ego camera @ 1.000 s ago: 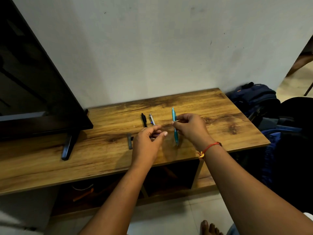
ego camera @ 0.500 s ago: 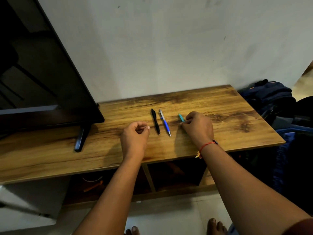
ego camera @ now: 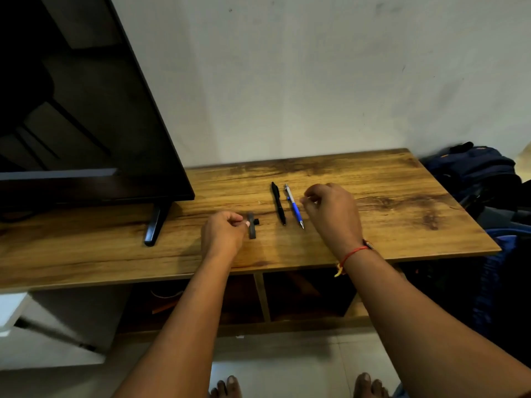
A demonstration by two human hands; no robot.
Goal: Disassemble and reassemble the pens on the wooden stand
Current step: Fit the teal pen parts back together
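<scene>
Two pens (ego camera: 278, 203) lay on the stand (ego camera: 402, 225). Right hand (ego camera: 333, 214) curled, left hand (ego camera: 224, 234) curled by the gray part (ego camera: 251, 226); grip unclear. A bump could roll it off.

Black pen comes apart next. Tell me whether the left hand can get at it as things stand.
Probably yes. The black pen lies uncovered on the wooden stand, right of the left hand; only a small grey piece lies between, low enough to reach over.

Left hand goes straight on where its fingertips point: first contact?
The grey pen part on the wooden stand, right beside the fingertips of the left hand; they may already touch it.
</scene>
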